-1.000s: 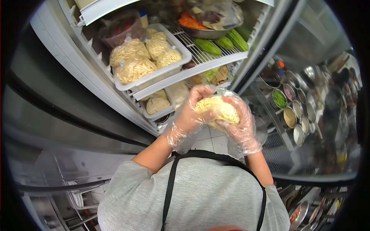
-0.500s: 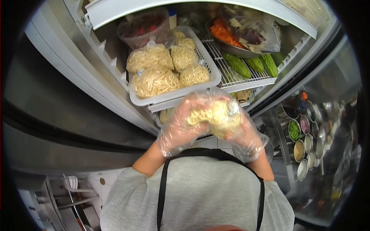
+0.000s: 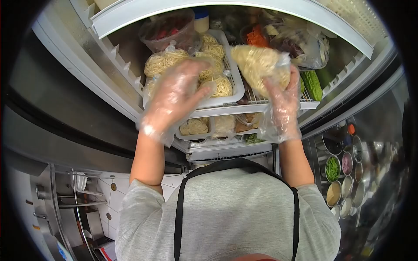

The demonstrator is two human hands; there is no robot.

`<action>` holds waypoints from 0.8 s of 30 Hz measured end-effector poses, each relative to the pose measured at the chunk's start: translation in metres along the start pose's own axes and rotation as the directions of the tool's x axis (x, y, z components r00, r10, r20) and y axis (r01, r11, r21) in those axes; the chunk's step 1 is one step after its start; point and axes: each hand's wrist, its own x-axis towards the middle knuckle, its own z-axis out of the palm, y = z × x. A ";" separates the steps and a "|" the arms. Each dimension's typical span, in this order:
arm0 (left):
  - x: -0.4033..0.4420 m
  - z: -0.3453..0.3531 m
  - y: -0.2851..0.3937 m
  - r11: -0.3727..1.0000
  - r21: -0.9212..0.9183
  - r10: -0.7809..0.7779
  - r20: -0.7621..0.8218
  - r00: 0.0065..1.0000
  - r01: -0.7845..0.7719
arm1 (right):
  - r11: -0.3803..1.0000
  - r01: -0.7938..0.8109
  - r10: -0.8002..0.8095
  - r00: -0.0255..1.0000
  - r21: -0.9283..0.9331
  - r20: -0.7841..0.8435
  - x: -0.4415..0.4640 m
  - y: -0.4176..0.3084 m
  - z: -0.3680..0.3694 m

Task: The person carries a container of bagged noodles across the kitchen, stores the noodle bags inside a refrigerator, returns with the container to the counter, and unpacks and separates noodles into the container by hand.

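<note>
My right hand point(image 3: 285, 98), in a clear plastic glove, grips a tied bag of noodles point(image 3: 257, 65) on the right half of the fridge shelf, above the wire rack. My left hand point(image 3: 176, 93), gloved the same way and somewhat blurred, reaches over the white basket point(image 3: 237, 89) with its fingers stretched out and thumb apart. Nothing shows in it. Several bagged noodle portions point(image 3: 220, 86) fill the basket, some hidden behind my left hand. Whether that hand touches one, I cannot tell.
Behind the basket's noodles stands a clear tub with red contents point(image 3: 167, 32). Shredded carrot point(image 3: 256, 37), a bag of cut vegetables point(image 3: 302, 45) and bitter melon point(image 3: 311, 85) are at the right. Below is a shelf with more containers point(image 3: 194, 127). Small prep bowls point(image 3: 333, 168) appear at far right.
My hands have parted from around the noodle bag. The right hand has carried it forward over the rack, and the left hand has moved forward over the basket.
</note>
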 end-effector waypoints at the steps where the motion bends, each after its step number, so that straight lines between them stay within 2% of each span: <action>1: 0.005 0.005 -0.006 0.988 0.131 0.061 0.161 0.985 -0.083 | 0.999 0.003 -0.002 0.999 0.045 -0.038 0.005 0.000 0.006; 2: 0.010 0.013 -0.009 0.959 0.248 0.071 0.261 0.963 -0.138 | 0.999 0.002 0.000 0.999 0.049 -0.032 0.008 0.001 0.011; 3: 0.014 0.021 -0.014 0.958 0.254 0.066 0.258 0.964 -0.134 | 0.990 -0.062 0.065 0.998 0.129 -0.024 0.012 0.001 0.016; 5: 0.023 0.031 -0.023 0.962 0.248 -0.011 0.456 0.890 -0.116 | 0.969 -0.125 0.130 0.991 0.212 -0.007 0.020 0.008 0.026; 6: 0.028 0.032 -0.020 0.961 0.254 -0.015 0.457 0.889 -0.114 | 0.973 -0.121 0.116 0.992 0.196 0.040 0.022 0.019 0.030; 7: 0.035 0.030 -0.015 0.944 0.318 -0.105 0.546 0.831 -0.089 | 0.977 -0.116 0.102 0.991 0.179 0.088 0.026 0.035 0.031; 8: 0.039 0.028 -0.012 0.922 0.382 -0.200 0.621 0.758 -0.069 | 1.000 -0.003 0.007 0.993 -0.028 0.119 0.037 0.073 0.022; 9: 0.040 0.024 -0.011 0.921 0.385 -0.205 0.618 0.759 -0.065 | 1.000 -0.005 0.008 0.992 -0.026 0.124 0.035 0.066 0.025; 11: 0.042 0.015 -0.015 0.978 0.205 -0.103 0.636 0.765 -0.038 | 0.919 -0.216 0.207 0.976 0.329 0.063 0.033 0.047 0.033; 12: 0.045 0.014 -0.022 0.978 0.206 -0.107 0.635 0.765 -0.035 | 0.908 -0.219 0.225 0.974 0.358 0.027 0.034 0.049 0.032; 14: 0.059 0.014 -0.041 0.973 0.121 -0.229 0.435 0.871 0.195 | 0.885 -0.242 0.256 0.966 0.397 0.016 0.035 0.053 0.028; 15: 0.066 0.013 -0.036 0.974 0.122 -0.227 0.439 0.869 0.193 | 0.862 -0.260 0.288 0.958 0.436 0.002 0.036 0.055 0.026; 17: 0.082 0.010 -0.020 0.856 0.512 -0.365 0.506 0.782 0.068 | 0.860 -0.270 0.289 0.957 0.434 0.023 0.035 0.057 0.021; 18: 0.086 0.018 -0.023 0.828 0.556 -0.350 0.613 0.709 -0.071 | 0.859 -0.279 0.285 0.957 0.430 0.051 0.035 0.057 0.019; 19: 0.089 0.025 -0.024 0.829 0.555 -0.346 0.616 0.708 -0.077 | 0.859 -0.274 0.283 0.958 0.432 0.046 0.036 0.057 0.018; 21: 0.093 0.037 -0.023 0.734 0.656 -0.405 0.631 0.662 -0.176 | 0.850 -0.281 0.285 0.957 0.446 0.061 0.035 0.056 0.017; 24: 0.094 0.046 -0.037 0.733 0.638 -0.338 0.643 0.687 -0.237 | 0.848 -0.295 0.292 0.953 0.439 0.076 0.035 0.058 0.014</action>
